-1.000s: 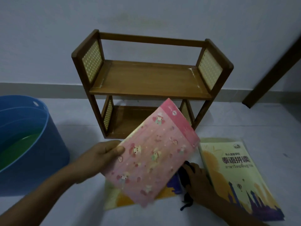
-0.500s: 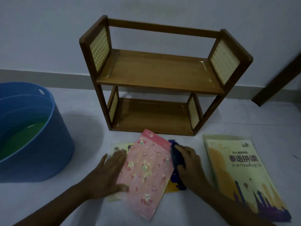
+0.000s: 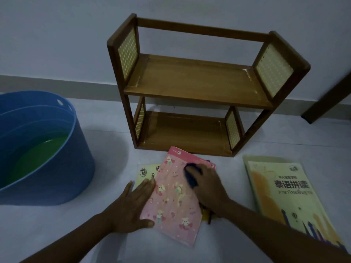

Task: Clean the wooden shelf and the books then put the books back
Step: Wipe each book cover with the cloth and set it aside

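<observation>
Head view: pink book [image 3: 175,198] lies diagonally, left hand [image 3: 133,206] flat, right hand's [image 3: 208,184] fingers gripping cloth [image 3: 190,174].

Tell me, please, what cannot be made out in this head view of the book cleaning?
- Yellow book under the pink book: its cover is mostly hidden.
- Dark cloth: mostly covered by the right hand.
- Blue tub: cut off by the left edge.
- Large book: lower corner leaves the frame.

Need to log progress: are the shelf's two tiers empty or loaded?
Empty. Both boards of the wooden shelf show bare wood; the pink book and the yellow book lie on the floor in front.
</observation>
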### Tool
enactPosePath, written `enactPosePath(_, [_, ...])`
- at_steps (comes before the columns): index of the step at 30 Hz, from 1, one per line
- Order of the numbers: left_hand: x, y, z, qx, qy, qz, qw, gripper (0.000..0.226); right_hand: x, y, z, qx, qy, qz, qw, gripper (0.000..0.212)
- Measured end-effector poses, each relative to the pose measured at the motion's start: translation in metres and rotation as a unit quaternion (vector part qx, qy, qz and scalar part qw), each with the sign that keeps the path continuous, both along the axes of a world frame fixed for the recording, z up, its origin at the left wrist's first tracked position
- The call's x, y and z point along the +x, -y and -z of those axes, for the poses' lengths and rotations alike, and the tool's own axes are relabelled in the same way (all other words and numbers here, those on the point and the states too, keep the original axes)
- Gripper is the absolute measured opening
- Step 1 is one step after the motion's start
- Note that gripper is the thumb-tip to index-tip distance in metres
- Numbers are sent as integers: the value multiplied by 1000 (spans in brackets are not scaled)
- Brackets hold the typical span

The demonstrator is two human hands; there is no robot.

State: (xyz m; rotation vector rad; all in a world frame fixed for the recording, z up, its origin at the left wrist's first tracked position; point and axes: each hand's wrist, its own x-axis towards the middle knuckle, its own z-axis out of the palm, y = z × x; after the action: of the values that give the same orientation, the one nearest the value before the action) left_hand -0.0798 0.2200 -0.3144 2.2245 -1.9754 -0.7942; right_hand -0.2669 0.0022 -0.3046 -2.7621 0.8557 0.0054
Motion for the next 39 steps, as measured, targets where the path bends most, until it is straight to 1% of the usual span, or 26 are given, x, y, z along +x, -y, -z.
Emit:
enactPosePath(1, [-1, 0, 0, -1, -2, -6, 1000, 109, 5, 3, -4, 0, -21, 53, 998, 54])
enactPosePath(2, [-2, 0, 1, -5, -6, -13, 1000, 110, 9, -3, -10, -13, -40, 74, 996, 56])
enactPosePath(3, [-3, 1, 0, -6, -11, -18, 1000, 111, 13, -15, -15, -26, -59, 60, 996, 59])
enactPosePath(4, [-3, 1, 0, -6, -17, -23, 1000, 112, 16, -34, -18, -33, -59, 20, 997, 61])
enactPosePath(6, [-4, 1, -1, -20, -22, -28, 999, 114, 17, -87, -16, -32, -15, -120, 992, 57])
enactPosePath(8, [-3, -1, 2, -34, -15, -21, 999, 116, 19, -117, -11, 3, -2, -267, 964, 53])
enactPosePath(10, [-2, -1, 4, -32, -18, -17, 999, 118, 31, -93, -7, 2, -14, -345, 939, 74])
enactPosePath(11, [-1, -1, 5, -31, -27, -21, 999, 117, 38, -72, -4, -16, -18, -337, 941, 84])
enactPosePath(12, [0, 0, 4, -32, -37, -26, 998, 118, 45, -51, -4, -34, -15, -302, 952, 87])
enactPosePath(13, [-1, 2, 3, -31, -41, -29, 998, 119, 51, -31, -5, -42, -16, -246, 968, 86])
enactPosePath(15, [-2, 3, 0, -16, -39, -26, 999, 122, 59, 0, -10, -9, -23, -87, 996, 82])
enactPosePath(17, [-3, 3, -2, -6, -38, -33, 999, 120, 68, 9, -16, 10, -36, 50, 998, 79])
enactPosePath(18, [-3, 3, -3, -3, -36, -36, 999, 120, 70, 3, -20, -8, -41, 65, 997, 78])
enactPosePath(20, [-4, 3, -5, 5, -31, -31, 999, 119, 65, -29, -20, -42, -20, 0, 999, 74])
enactPosePath(21, [-4, 3, -5, 2, -30, -31, 999, 120, 59, -50, -16, -32, -1, -54, 998, 75])
enactPosePath(23, [-4, 3, -2, -15, -27, -32, 999, 119, 38, -85, -12, 18, 14, -166, 986, 86])
enactPosePath(24, [-3, 2, 0, -19, -26, -33, 999, 118, 26, -90, -9, 30, 12, -211, 977, 86])
enactPosePath(25, [-2, 2, 1, -15, -26, -32, 999, 118, 15, -84, -5, 15, 12, -242, 970, 78])
enactPosePath(26, [-2, 2, 1, -4, -24, -31, 999, 118, 3, -70, 1, -17, 27, -240, 970, 66])
enactPosePath(28, [-4, 4, -2, 12, -16, -29, 999, 119, -23, -33, 2, -43, 51, -114, 991, 53])
enactPosePath(30, [-6, 5, -6, 21, -13, -33, 999, 120, -49, 6, -4, -51, 15, 21, 998, 59])
enactPosePath(32, [-5, 5, -8, 27, -13, -36, 999, 120, -75, 31, -6, -72, -32, 80, 994, 77])
enactPosePath(35, [-4, 5, -7, 33, -18, -35, 999, 122, -103, 32, 1, -129, -95, 91, 983, 106])
enactPosePath(37, [-4, 6, -6, 32, -22, -31, 999, 122, -100, 9, -1, -135, -89, 90, 983, 112])
enactPosePath(38, [-4, 5, -6, 30, -22, -29, 999, 122, -95, -7, -2, -138, -77, 58, 986, 114])
enactPosePath(39, [-4, 5, -7, 33, -26, -26, 999, 123, -90, -22, -5, -144, -69, -3, 987, 117])
